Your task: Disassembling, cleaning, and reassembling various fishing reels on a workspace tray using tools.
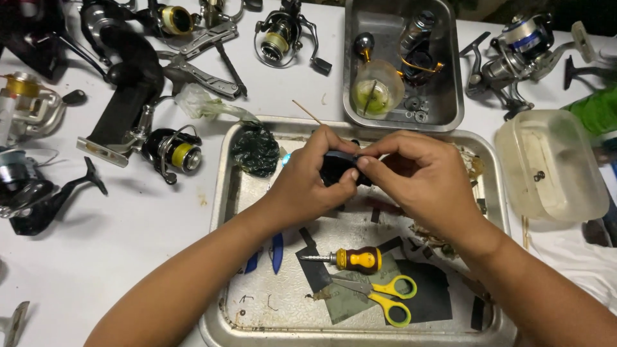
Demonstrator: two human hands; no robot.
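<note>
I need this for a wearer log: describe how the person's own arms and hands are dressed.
Both forearms are bare all the way to the frame edge; no sleeve or cuff shows. The left hand and right hand wear no gloves. No ring, watch, wristband or bandage is visible on the sides that face the camera. Fingernails look short and unpainted.

Two metal trays [225, 193] — one scissors [385, 297]

light: bright, overhead | glare: metal tray [218, 212] beside hands [360, 180] | shadows: soft, short | focus: sharp, edges slightly bowed
</note>
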